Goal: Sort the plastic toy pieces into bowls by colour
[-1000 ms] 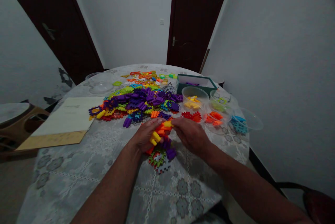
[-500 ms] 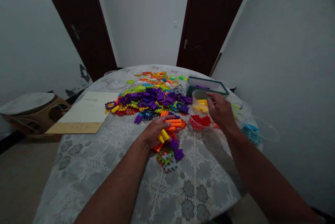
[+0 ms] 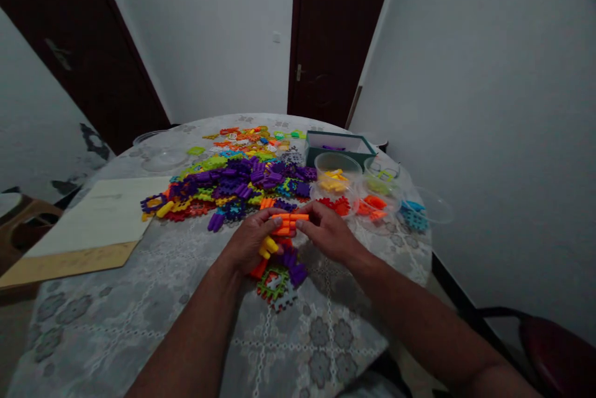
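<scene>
My left hand is curled around a cluster of plastic building pieces: orange bars on top, yellow pegs under the fingers, purple pieces and a green-and-orange flat piece resting on the table. My right hand pinches the right end of the orange bars. Both hands meet at the cluster, just in front of a big pile of loose pieces, mostly purple, with green, yellow and red ones.
Clear bowls hold sorted pieces: yellow, red, orange, green, blue. A teal box stands behind them. A cream board lies on the left of the round table. A chair is at right.
My right hand came back from the yellow bowl to the orange bars held in my left hand. The view swung slightly.
</scene>
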Tool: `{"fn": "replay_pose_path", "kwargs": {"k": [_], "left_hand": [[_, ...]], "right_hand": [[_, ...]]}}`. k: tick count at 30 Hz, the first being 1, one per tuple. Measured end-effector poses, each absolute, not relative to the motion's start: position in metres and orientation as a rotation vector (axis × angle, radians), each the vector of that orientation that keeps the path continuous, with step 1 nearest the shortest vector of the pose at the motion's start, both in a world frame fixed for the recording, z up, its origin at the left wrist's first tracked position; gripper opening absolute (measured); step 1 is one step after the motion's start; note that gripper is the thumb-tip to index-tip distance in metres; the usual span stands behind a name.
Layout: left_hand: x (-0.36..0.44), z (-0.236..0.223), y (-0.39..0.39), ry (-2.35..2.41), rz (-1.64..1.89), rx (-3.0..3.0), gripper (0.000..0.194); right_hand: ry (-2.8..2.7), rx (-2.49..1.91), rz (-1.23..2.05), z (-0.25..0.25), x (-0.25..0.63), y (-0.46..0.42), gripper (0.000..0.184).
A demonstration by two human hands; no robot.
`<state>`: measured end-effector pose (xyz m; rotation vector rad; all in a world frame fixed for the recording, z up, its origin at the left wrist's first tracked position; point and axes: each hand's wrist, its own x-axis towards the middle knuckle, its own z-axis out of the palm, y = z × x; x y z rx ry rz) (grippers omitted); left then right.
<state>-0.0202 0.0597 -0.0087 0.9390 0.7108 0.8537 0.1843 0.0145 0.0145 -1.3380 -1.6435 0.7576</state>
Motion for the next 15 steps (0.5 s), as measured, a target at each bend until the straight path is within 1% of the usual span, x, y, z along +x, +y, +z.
{"fn": "replay_pose_path", "kwargs": {"k": [5, 8, 11, 15], "left_hand": [[-0.022, -0.008, 0.062, 0.731, 0.914, 0.866, 0.043], [-0.02, -0.008, 0.06, 0.738, 0.89, 0.848, 0.044], [-0.017, -0.009, 0.059, 0.753, 0.891, 0.823, 0.041], [-0.017, -0.011, 0.059, 0.736, 0.909, 0.793, 0.041]], "right_hand": [[-1.658, -1.43, 0.471, 0.032, 0.218, 0.011, 0.015], [-1.595, -1.531, 0.082, 0.042, 0.258, 0.015, 0.021], [-1.52, -1.638, -0.304, 0.041, 0.298, 0.021, 0.026], [-1.408, -1.633, -0.611, 0.029, 0.318, 0.024, 0.033]]}}
